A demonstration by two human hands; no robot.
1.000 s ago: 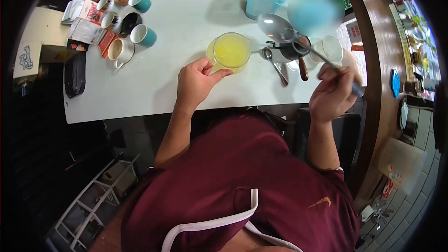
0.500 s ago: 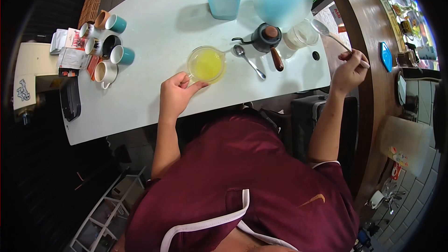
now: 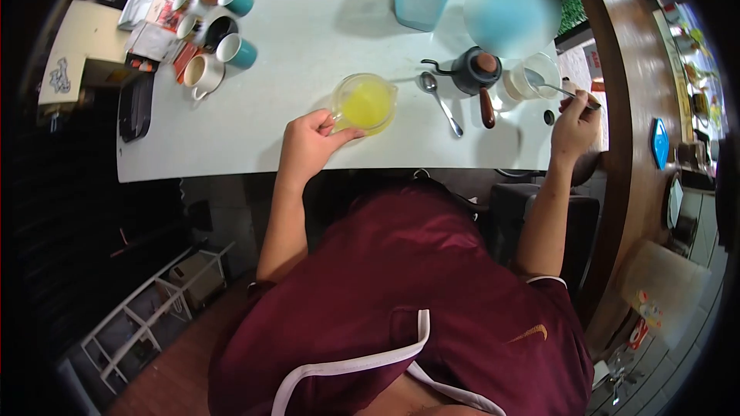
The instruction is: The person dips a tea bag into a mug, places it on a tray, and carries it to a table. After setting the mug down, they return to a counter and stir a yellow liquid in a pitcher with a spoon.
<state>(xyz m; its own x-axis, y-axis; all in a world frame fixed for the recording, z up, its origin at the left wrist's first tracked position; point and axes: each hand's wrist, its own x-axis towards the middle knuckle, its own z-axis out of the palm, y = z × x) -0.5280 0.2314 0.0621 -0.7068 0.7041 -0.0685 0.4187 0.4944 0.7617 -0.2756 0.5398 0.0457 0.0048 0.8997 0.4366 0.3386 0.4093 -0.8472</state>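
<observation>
My left hand (image 3: 310, 145) grips a clear glass measuring cup (image 3: 367, 105) by its handle, thumb along the near side. The cup stands on the white table and holds a yellow liquid. Out to the right, my right hand (image 3: 575, 132) is closed around the handle of a metal spoon (image 3: 556, 89). The spoon's bowl overlaps the mouth of a clear container (image 3: 518, 86) in this view. Between the two hands lie a second spoon (image 3: 442, 105) and a dark gooseneck kettle (image 3: 467, 75) with a wooden handle and knob.
A light-blue plastic container (image 3: 422, 5) stands at the back, beside a blurred pale-blue round shape (image 3: 512, 11). Several mugs (image 3: 237, 52) and some packets (image 3: 152, 40) sit at the far left, above a black case (image 3: 136, 108). A wooden ledge (image 3: 614, 185) runs along the right.
My right hand has brought the spoon from beside the clear container to over its mouth. My left hand keeps hold of the measuring cup. The whole view has shifted.
</observation>
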